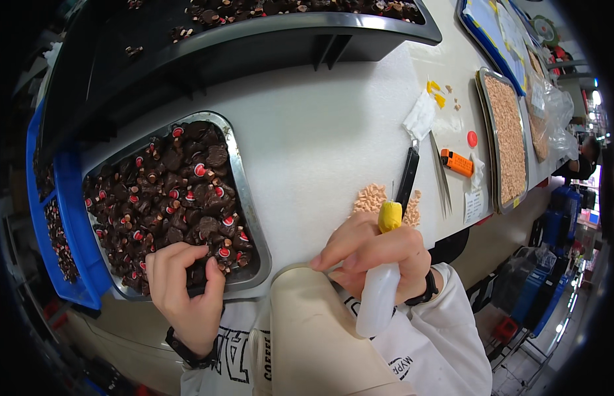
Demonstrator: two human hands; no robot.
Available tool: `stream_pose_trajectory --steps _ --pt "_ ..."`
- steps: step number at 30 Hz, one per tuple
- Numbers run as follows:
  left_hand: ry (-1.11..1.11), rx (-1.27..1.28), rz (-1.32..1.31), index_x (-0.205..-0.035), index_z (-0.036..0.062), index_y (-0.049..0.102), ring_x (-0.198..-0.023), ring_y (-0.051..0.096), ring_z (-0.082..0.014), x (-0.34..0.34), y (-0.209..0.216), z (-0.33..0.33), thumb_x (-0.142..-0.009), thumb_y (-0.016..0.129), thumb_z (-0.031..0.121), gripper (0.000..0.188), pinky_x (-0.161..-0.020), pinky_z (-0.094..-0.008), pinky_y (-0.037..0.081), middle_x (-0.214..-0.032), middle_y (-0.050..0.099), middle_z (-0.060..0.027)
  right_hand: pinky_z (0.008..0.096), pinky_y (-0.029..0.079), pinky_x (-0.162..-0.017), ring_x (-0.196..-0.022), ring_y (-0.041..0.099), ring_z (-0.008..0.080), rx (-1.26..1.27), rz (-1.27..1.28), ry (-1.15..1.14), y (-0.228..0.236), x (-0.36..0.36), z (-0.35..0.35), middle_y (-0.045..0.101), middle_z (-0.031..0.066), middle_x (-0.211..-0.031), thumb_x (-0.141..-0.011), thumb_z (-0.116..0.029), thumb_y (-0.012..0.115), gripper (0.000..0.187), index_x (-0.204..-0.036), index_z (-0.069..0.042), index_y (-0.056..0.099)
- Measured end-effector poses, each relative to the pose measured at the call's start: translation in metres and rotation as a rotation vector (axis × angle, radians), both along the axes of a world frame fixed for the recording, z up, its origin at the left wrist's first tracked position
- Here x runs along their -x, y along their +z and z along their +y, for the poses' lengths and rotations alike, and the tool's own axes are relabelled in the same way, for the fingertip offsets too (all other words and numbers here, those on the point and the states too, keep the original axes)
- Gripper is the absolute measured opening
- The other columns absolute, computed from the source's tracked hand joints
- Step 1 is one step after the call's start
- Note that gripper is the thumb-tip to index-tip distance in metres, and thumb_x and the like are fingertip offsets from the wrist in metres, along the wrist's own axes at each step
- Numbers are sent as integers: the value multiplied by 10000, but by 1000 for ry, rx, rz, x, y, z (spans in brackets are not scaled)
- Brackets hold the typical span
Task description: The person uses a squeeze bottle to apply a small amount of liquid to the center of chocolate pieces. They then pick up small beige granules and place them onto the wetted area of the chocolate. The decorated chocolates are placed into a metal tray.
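Observation:
My left hand [185, 290] reaches over the near edge of a metal tray [259, 231], its thumb and fingertips close together among dark brown chunks [171, 165] dotted with red-and-white and tan bits. What is between those fingertips, if anything, I cannot make out. My right hand [392, 254] is closed around a white squeeze bottle [378, 300] with a yellow collar [390, 216] and a thin needle tip pointing up. Just beyond that hand, small peach-coloured pieces [371, 197] lie heaped on the white work surface. A black-handled tool [408, 175] lies beside the heap.
A big black tray [254, 41] with similar chunks spans the far side. Blue bins [69, 224] stand at the left. On the right lie tweezers [442, 175], an orange block [457, 163], a red cap [472, 138], a crumpled tissue [420, 117] and a tray of peach pieces [506, 138].

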State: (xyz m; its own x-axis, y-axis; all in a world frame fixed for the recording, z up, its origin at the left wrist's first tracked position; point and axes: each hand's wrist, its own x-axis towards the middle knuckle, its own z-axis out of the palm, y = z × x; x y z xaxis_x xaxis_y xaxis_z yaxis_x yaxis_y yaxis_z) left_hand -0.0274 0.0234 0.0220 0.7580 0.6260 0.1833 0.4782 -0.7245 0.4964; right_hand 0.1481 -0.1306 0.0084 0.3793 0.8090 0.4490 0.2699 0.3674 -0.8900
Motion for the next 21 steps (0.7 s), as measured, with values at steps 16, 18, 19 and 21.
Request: stream_pose_trajectory --steps 16,18,19,21 --pt "-28 80 -74 -859 -12 552 -770 517 -237 3 5 1 -637 558 -78 232 -704 -302 421 -844 530 -120 295 468 -630 -679 620 216 2 -3 19 2 -3 0 622 170 -796 -760 74 612 284 -937 -44 423" --pt "-43 4 -90 -870 -3 571 -788 512 -264 6 11 3 -619 579 -65 259 -699 -328 423 -831 536 -128 294 466 -629 -675 620 214 -5 -3 0 1 -2 0 624 169 -794 -760 81 605 281 -936 -44 427" --pt "-31 14 -47 -874 1 571 -819 499 -277 7 14 4 -625 596 -41 253 -732 -353 406 -840 540 -124 292 465 -623 -672 619 213 -4 -1 7 1 -3 1 624 169 -793 -759 84 602 278 -934 -44 428" --pt "-84 62 33 -872 5 573 -817 496 -283 9 12 8 -627 602 -34 250 -736 -361 399 -847 543 -122 287 463 -612 -665 616 210 -1 1 22 3 -4 2 626 168 -791 -758 89 597 274 -930 -43 430"
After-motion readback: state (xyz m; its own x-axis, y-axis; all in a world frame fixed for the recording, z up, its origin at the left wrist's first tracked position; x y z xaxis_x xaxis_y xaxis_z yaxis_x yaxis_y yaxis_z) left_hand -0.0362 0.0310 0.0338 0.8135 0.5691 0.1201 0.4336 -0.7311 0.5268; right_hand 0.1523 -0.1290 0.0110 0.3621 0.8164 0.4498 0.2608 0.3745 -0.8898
